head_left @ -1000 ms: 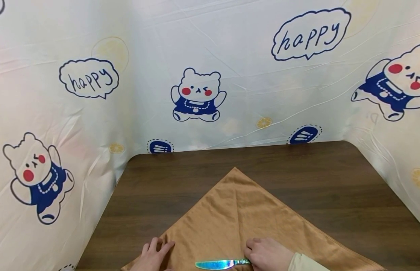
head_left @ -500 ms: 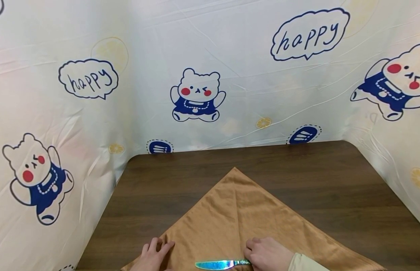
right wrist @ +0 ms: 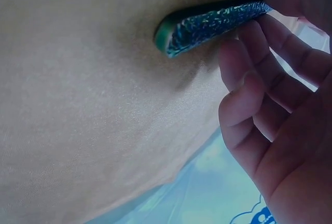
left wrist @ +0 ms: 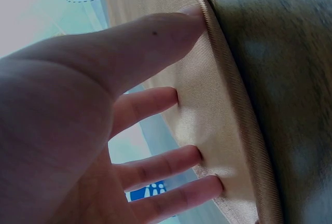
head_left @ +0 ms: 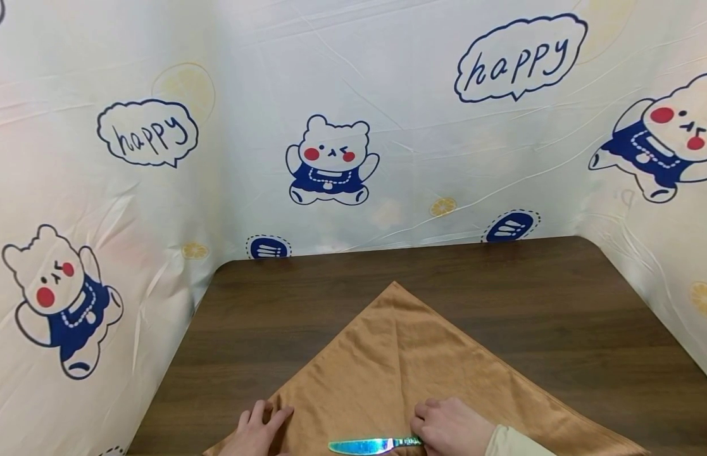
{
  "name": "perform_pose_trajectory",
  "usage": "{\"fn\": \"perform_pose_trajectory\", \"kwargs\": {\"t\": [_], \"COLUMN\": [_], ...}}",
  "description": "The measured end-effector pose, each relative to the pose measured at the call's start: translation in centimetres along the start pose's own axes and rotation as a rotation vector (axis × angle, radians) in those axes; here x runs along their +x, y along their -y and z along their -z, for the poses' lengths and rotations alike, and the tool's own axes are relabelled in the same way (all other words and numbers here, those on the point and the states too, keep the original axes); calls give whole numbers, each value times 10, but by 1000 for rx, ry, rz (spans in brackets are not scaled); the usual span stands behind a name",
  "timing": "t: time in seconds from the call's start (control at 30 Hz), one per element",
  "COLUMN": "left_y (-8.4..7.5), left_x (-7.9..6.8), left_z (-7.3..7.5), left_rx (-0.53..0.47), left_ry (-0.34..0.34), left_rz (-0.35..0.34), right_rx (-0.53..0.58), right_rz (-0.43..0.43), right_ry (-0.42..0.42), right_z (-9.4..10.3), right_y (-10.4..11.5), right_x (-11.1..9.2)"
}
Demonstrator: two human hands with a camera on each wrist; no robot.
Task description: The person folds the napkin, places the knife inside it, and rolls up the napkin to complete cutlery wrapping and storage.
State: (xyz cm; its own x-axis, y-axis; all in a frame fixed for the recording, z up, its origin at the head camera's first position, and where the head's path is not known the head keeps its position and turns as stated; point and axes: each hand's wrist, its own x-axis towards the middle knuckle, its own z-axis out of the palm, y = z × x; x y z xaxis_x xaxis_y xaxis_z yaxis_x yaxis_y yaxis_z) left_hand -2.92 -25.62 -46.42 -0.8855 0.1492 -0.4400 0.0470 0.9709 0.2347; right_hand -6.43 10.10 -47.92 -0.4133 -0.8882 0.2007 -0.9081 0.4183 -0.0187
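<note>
A brown satin cloth napkin (head_left: 347,386) lies on the table with one corner pointing away. On it is a shiny iridescent blue-green table knife (head_left: 361,446), its blade toward the left. My right hand (head_left: 452,425) pinches the knife's handle between thumb and fingers; the patterned handle end (right wrist: 212,26) sticks out toward the palm in the right wrist view. At the napkin's left side, my left hand (head_left: 254,432) rests with spread fingertips on the cloth. The left wrist view has its thumb (left wrist: 161,37) at the folded edge of the napkin and the other fingertips against the fabric.
The dark wooden table (head_left: 273,304) extends behind and to both sides of the napkin. Pale curtains (head_left: 410,114) printed with bears and "happy" bubbles hang around its back and sides. A light sleeve (head_left: 509,441) covers the right wrist.
</note>
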Motion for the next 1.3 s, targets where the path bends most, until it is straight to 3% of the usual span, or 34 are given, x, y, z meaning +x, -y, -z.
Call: {"fn": "perform_pose_trajectory", "kwargs": {"t": [0.3, 0.6, 0.9, 1.1, 1.3], "left_y": [-6, -5, -5, -9, -13], "left_x": [-8, -9, -8, -8, -7], "left_z": [1, 0, 1, 0, 2], "left_rx": [42, 83, 84, 89, 73], "left_ry": [-24, -82, -62, -84, -25], "left_rz": [31, -57, -26, -7, -16], "right_rx": [10, -6, 100, 68, 41], "right_rz": [-12, -69, -288, -434, -537], "right_ry": [14, -73, 42, 118, 139], "right_z": [0, -2, 11, 17, 17], "right_y": [-3, -12, -19, -21, -22], "right_x": [-4, -16, -38, -52, -68]}}
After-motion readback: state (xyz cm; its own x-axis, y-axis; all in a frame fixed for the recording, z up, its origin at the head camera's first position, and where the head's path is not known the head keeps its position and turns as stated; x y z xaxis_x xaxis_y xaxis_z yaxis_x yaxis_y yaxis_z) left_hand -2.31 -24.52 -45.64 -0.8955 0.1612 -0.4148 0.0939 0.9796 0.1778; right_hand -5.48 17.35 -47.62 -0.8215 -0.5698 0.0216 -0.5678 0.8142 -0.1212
